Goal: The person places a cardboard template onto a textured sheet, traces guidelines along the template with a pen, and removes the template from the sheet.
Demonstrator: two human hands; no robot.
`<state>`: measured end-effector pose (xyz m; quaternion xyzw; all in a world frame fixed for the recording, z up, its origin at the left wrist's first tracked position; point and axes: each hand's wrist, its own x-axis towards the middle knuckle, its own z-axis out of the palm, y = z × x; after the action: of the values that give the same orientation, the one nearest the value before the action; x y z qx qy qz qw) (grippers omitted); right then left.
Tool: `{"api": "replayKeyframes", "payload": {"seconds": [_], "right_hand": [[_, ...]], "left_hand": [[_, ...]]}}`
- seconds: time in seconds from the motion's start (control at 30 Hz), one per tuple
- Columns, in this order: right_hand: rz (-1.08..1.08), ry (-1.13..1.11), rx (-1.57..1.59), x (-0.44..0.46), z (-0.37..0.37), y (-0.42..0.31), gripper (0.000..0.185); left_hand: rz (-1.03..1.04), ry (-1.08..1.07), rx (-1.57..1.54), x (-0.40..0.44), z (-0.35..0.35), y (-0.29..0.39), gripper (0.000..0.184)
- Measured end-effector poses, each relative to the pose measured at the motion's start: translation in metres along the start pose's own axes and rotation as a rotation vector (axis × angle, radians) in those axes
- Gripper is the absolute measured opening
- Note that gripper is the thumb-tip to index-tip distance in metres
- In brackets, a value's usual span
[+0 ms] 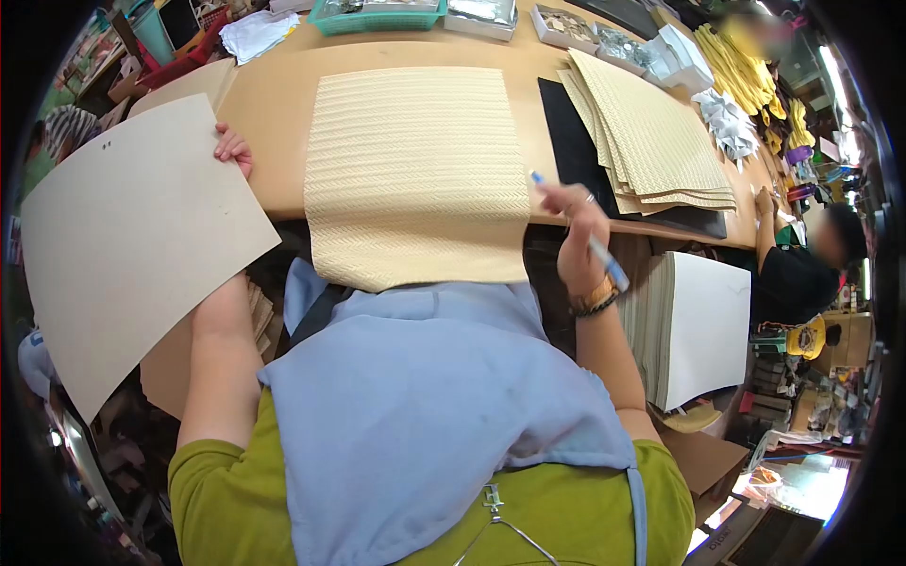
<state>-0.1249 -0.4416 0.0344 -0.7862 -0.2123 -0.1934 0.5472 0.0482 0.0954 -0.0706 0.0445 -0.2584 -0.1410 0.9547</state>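
My left hand (233, 149) grips the right edge of a large greyish-white board (132, 236), its fingers curled over the edge. The board is held tilted at the left and hides part of my forearm. In my right hand (578, 226) is a blue-and-white pen (609, 262), somewhat blurred, with one end pointing up and left. That hand is near the right edge of a cream sheet with a woven-look texture (415, 160). The sheet lies on the table in front of me, and its near end droops over the table edge towards my blue apron (415, 387).
A fanned stack of textured cream sheets (651, 141) rests on a black sheet (572, 132) at the right. Below stands a stack of white boards (710, 330). A teal tray (377, 21) and small boxes (566, 26) line the back. Another person (807, 274) sits far right.
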Motion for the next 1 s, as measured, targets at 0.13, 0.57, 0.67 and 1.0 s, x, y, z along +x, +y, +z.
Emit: {"api": "replayKeyframes", "payload": {"seconds": [0.13, 0.57, 0.67, 1.0], "right_hand": [[0.322, 0.187, 0.005, 0.034, -0.028, 0.052, 0.028], [0.555, -0.047, -0.439, 0.084, -0.070, 0.123, 0.025], [0.485, -0.021, -0.626, 0.086, -0.069, 0.110, 0.025], [0.555, -0.069, -0.503, 0.082, -0.085, 0.123, 0.025]], "left_hand": [[0.031, 0.066, 0.031, -0.001, 0.010, -0.005, 0.019], [-0.007, -0.032, 0.034, -0.001, 0.005, -0.001, 0.024], [-0.020, -0.013, 0.019, 0.000, 0.007, -0.003, 0.021], [-0.030, -0.042, 0.004, 0.000, -0.002, 0.002, 0.021]]}}
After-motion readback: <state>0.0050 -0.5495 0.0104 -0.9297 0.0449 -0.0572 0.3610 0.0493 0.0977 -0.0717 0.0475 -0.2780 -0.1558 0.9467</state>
